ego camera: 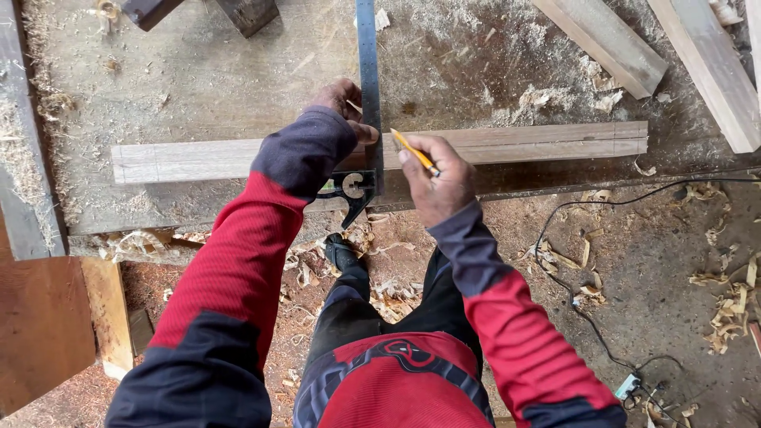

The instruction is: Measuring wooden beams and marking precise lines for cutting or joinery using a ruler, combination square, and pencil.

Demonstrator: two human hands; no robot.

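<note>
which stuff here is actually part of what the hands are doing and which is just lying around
In use:
- left hand pressing the metal square
- right hand holding the yellow pencil
- long wooden board under the square

Lying about:
- two spare planks at upper right
- black cable on the floor
- wood shavings

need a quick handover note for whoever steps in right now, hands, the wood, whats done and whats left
Left hand: pressing the combination square down across the wood strip.
Right hand: grip on a yellow pencil, tip on the strip beside the blade.
Strip lies along the sawdust-covered workbench.
Done: square set, pencil placed.
Left: no finished line visible at the blade.
</note>
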